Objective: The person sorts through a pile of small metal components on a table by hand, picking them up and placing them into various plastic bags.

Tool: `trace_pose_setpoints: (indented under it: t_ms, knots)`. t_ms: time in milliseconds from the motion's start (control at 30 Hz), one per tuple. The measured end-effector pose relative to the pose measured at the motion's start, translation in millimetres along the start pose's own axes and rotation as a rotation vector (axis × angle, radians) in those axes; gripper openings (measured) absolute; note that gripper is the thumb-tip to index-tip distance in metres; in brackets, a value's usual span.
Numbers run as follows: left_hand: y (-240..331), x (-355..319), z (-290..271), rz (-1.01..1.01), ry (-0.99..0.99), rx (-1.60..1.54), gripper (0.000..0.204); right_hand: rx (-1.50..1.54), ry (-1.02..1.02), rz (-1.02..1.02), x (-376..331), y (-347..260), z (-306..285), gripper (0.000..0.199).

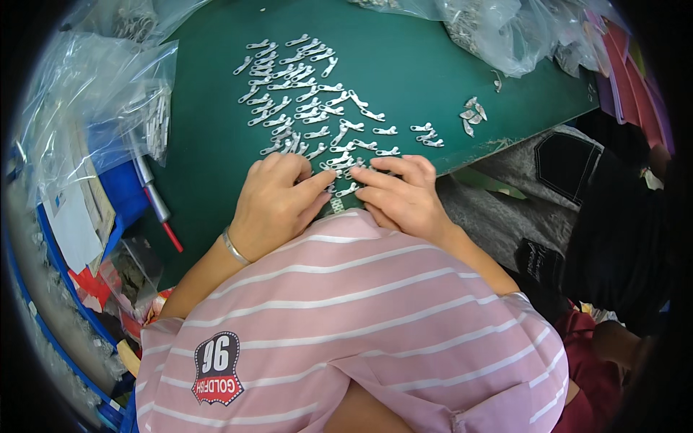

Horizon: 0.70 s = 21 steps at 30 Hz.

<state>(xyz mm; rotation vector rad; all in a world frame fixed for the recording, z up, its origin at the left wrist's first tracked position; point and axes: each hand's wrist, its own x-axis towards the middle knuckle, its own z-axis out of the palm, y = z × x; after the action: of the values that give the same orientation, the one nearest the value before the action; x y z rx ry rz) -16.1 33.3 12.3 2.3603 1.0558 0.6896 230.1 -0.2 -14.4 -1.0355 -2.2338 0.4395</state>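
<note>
Several small silver metal zipper pulls [310, 101] lie spread in loose rows on a green mat [419, 65]. My left hand [278, 202] rests on the mat's near edge, its fingers curled and fingertips touching the nearest pulls [339, 169]. My right hand [401, 195] lies beside it, fingers stretched left and pressing on the same small cluster. Fingertips of both hands almost meet. A thin silver bracelet [234, 247] circles my left wrist. Whether either hand pinches a piece is hidden by the fingers.
Clear plastic bags [101, 94] lie at the left and another bag of metal parts [498, 32] at the far right. A small separate pile of pulls [471, 115] sits near the mat's right edge. A red-tipped tool [159, 209] lies left. A pink striped shirt [346, 325] fills the foreground.
</note>
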Motion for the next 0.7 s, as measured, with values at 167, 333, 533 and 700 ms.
trace_pose_setpoints:
  t_ms: [167, 333, 533, 700]
  knots:
    - [-1.6, -1.4, -3.5, -0.030, 0.026, -0.041, 0.029, 0.022, 0.047, 0.122, 3.6, 0.3, -16.3, 0.029]
    - [-1.5, 0.4, -5.4, -0.060, 0.120, -0.105, 0.026, -0.034, 0.354, 0.392, 2.7, 37.7, -45.0, 0.020]
    - [-1.2, 0.6, -6.1, -0.052, 0.144, -0.138, 0.024, 0.035, 0.324, 0.550, 5.8, 41.6, -57.8, 0.019]
    - [-1.0, 2.0, -3.0, -0.058, 0.177, -0.146, 0.020, 0.023, 0.304, 0.479, -3.2, 38.8, -46.3, 0.021]
